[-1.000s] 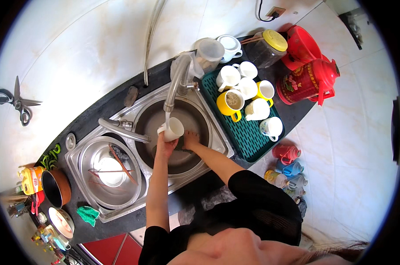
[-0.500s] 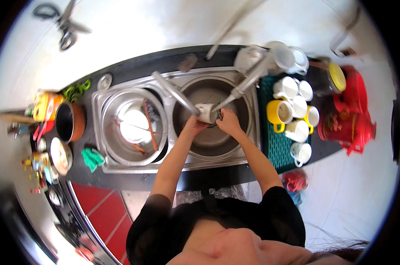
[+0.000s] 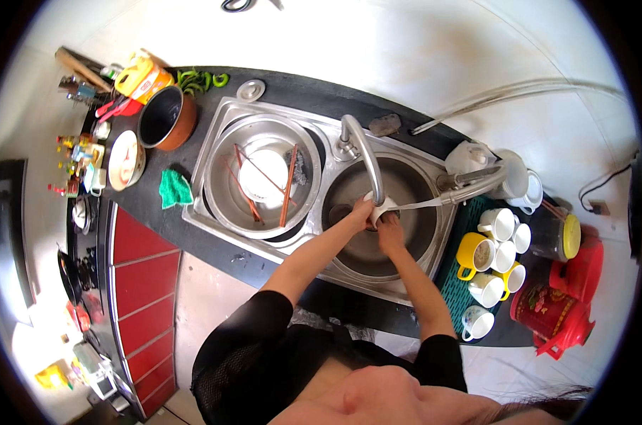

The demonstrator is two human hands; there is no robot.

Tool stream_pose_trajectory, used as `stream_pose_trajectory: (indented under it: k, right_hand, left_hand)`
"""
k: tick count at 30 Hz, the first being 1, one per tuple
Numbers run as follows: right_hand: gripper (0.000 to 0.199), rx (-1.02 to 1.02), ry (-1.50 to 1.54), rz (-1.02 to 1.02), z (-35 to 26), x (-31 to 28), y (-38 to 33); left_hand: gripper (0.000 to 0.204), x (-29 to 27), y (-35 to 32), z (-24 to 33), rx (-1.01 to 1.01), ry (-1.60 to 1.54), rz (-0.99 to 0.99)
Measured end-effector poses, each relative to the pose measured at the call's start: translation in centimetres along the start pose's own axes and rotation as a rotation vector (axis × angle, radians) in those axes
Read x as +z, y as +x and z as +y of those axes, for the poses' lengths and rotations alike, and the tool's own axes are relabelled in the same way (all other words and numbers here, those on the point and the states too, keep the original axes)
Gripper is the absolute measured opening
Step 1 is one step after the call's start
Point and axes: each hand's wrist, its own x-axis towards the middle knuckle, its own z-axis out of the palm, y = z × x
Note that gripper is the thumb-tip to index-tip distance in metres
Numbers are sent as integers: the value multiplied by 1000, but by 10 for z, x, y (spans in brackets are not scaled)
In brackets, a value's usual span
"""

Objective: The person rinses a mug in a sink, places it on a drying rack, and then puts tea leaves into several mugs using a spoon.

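In the right sink basin (image 3: 349, 248), a white mug (image 3: 382, 205) lies tilted in my left hand (image 3: 362, 212), whose fingers are closed around it. My right hand (image 3: 390, 235) is up against the mug's mouth, its fingertips hidden there. A thin stream of water runs leftward to the mug from the right-hand faucet (image 3: 473, 190). The curved metal faucet (image 3: 367, 156) ends just above the mug and my left hand.
A steel bowl (image 3: 225, 145) with red-brown chopsticks (image 3: 289, 191) fills the left basin. White and yellow mugs (image 3: 469, 258) stand on a green rack (image 3: 452, 280) at right, beside a red thermos (image 3: 547, 312). On the left are a green cloth (image 3: 174, 189) and a brown pot (image 3: 179, 120).
The whole view has swung, so the sink now appears tilted and more of the left counter shows. My hands remain at the mug, and my right hand is closer in under its mouth.
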Motion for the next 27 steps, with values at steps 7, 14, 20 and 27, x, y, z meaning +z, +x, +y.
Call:
stream_pose_trajectory:
  k: [7, 14, 20, 27]
  right_hand:
    - [34, 49, 74, 4, -34, 7, 8]
    - [25, 566, 620, -85, -11, -4, 10]
    - [25, 1050, 1729, 47, 23, 3, 14]
    - [27, 878, 1443, 116, 8, -13, 15]
  left_hand:
    - [40, -16, 15, 2, -80, -18, -91]
    - [31, -9, -11, 6, 460, 799, 105]
    - [24, 19, -35, 2, 1223, 1496, -205]
    - [35, 33, -17, 5, 718, 1471, 230]
